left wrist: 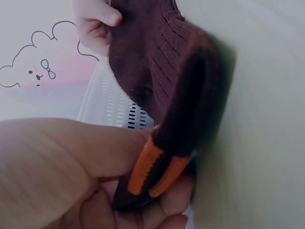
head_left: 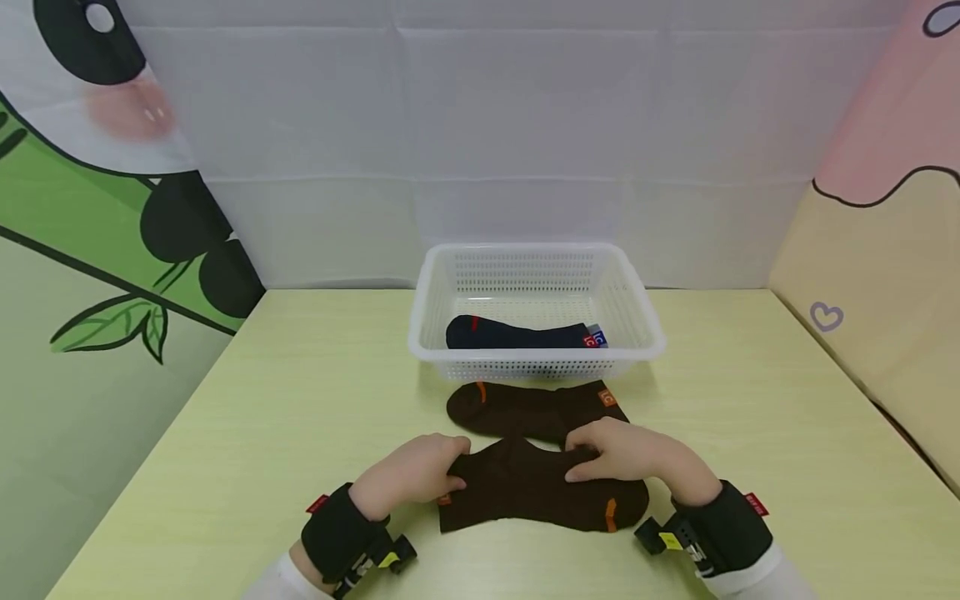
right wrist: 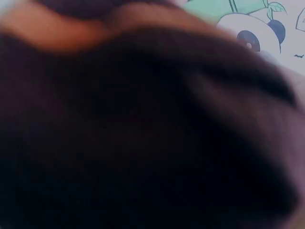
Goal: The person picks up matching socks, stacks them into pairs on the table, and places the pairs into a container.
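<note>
A dark brown sock (head_left: 525, 492) with an orange toe mark lies stretched sideways between both hands in the head view. My left hand (head_left: 416, 471) pinches its cuff end at the left. Up close in the left wrist view, thumb and fingers (left wrist: 174, 195) grip the cuff beside two orange tabs (left wrist: 145, 164). Toward the toe end, my right hand (head_left: 626, 454) pinches the sock's upper edge. Dark, blurred sock fabric (right wrist: 119, 133) fills most of the right wrist view, hiding the right fingers. Just behind lies another brown sock (head_left: 517, 408), toe to the left, partly covered by the right hand.
A white perforated basket (head_left: 536, 354) stands at the back of the pale wooden table (head_left: 337, 375). Inside it lies a dark navy sock item (head_left: 517, 335) with red and blue tags. Printed cloth walls (head_left: 525, 125) enclose the table's back and sides.
</note>
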